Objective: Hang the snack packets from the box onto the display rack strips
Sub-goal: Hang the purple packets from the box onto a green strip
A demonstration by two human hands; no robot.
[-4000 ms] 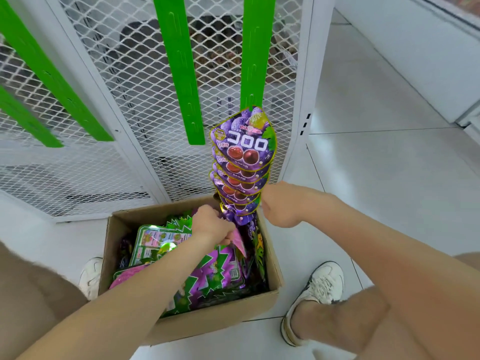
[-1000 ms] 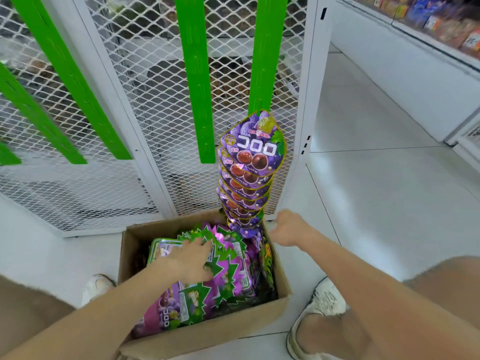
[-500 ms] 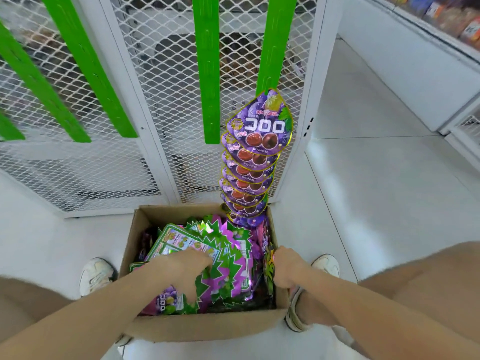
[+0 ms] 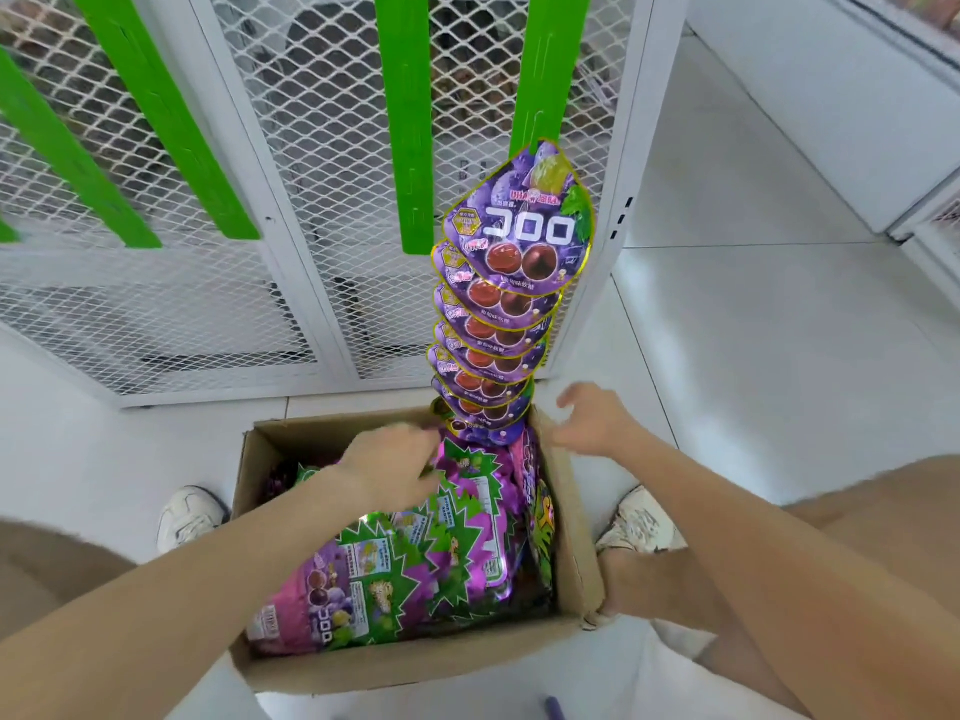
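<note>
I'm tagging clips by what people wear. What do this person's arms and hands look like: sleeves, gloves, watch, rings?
The left arm and right arm are bare as far as they show, no sleeve in view. The left hand and right hand are ungloved. No watch, bracelet or ring is visible, though both hands are slightly blurred.

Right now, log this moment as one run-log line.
left hand: on boxed packets, grip unclear | right hand: empty, over box corner | hung packets: on rightmost green strip
</note>
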